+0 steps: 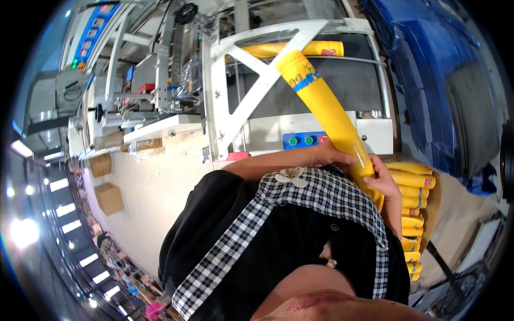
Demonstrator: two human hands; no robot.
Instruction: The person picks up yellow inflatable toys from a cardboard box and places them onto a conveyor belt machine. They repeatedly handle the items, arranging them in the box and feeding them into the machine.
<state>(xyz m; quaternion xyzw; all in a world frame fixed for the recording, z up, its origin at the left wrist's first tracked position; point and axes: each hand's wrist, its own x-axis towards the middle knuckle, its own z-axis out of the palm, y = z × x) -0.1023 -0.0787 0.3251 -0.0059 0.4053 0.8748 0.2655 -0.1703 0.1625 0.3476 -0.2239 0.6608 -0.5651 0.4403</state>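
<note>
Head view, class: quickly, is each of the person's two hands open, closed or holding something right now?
Left hand: closed, holding the yellow roll from its left side.
Right hand: closed, holding the same roll nearer its lower end.

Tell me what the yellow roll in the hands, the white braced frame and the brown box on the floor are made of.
Yellow roll: probably flexible plastic film or sheet, glossy, with bright highlights along its side.
White braced frame: likely painted metal, judging by its smooth, rigid bars.
Brown box: looks like cardboard, matte, plain tan with flat, square-edged sides.
</note>
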